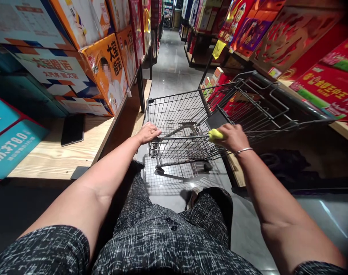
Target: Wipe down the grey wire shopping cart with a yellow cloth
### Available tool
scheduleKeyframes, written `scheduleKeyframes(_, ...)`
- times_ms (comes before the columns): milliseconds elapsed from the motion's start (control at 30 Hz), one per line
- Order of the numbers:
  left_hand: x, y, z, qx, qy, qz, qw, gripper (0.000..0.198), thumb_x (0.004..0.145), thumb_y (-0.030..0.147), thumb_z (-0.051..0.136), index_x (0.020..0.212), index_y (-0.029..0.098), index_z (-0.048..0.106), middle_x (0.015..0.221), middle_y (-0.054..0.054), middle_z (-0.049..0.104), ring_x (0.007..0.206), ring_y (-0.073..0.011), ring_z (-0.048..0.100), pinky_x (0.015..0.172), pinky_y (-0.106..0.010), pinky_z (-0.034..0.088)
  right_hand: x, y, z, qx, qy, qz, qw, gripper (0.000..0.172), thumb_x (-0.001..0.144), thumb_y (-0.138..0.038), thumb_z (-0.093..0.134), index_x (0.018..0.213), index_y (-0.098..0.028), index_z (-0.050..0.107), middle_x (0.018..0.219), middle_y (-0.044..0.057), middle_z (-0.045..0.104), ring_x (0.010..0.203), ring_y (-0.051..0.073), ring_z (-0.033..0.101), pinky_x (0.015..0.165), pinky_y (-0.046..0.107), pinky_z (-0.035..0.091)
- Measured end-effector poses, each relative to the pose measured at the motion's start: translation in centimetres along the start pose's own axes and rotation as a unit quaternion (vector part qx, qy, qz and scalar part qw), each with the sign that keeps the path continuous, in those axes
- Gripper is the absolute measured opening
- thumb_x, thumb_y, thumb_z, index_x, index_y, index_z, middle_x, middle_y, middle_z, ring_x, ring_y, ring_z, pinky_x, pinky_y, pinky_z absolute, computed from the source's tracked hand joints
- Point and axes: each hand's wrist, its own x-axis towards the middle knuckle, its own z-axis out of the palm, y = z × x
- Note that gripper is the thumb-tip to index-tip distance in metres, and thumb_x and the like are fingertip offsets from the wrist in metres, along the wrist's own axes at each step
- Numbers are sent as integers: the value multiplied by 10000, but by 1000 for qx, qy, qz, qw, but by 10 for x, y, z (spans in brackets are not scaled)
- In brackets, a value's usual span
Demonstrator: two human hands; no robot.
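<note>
A wire shopping cart (pixel 179 97) stands sideways in front of me, its handle end at the right. My left hand (pixel 148 133) is closed on the cart's near top rim, close to the left corner. In my right hand (pixel 233 138) is a bunched yellow-green cloth (pixel 216 135), pressed against the same rim farther right. A bracelet circles my right wrist. Through the wires of the basket I see the floor and the lower frame. The fingers of my right hand are partly hidden behind its back.
On the left wooden shelf (pixel 33 158) lies a dark phone (pixel 73 130), beside stacked orange-and-white cartons (pixel 102 72) and a teal box (pixel 17 147). Red gift boxes (pixel 324 86) fill the right shelves, close to the cart's handle end. A tiled aisle (pixel 170 49) runs ahead between the shelves.
</note>
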Motion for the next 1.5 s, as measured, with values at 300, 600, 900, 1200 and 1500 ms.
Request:
scheduleKeyframes(300,-6,20,-3,90,-12,15,996,301,936,456,618,1075,247,783,1210,-60,735,1279,-281,518,1180,-472,360,-9,19,13,44,68,63,995,366,851,-388,773,1135,-157,783,1207,146,651,1036,256,470,880,404,385)
scheduleKeyframes(600,-16,59,9,52,-50,-60,996,499,977,281,458,1451,281,615,1508,-47,641,1388,-282,576,1187,-490,365,-4,-170,86,91,121,0,989,401,989,-259,551,1342,-367,709,1415,102,591,1279,334,379,1068,483,360)
scheduleKeyframes(900,-17,52,-2,50,-87,-72,992,549,927,370,516,1458,264,605,1527,-64,621,1336,-297,591,1171,-502,317,-43,-230,204,117,-184,-66,974,467,1007,-220,446,1341,-449,681,1559,30,543,1361,325,429,1096,525,389)
scheduleKeyframes(1200,-19,47,-1,44,-67,-62,995,531,915,366,523,1434,293,612,1464,-47,665,1329,-301,583,1125,-487,335,-31,-224,189,110,-171,-86,975,434,1050,-259,424,1366,-411,681,1444,53,618,1229,283,489,1007,413,397)
scheduleKeyframes(1500,-14,41,-12,23,-57,-106,993,493,908,300,529,1380,280,672,1450,-39,682,1395,-300,552,1205,-515,299,-15,-131,93,93,175,30,980,368,980,-257,544,1267,-329,761,1278,122,630,1157,313,463,1012,467,417)
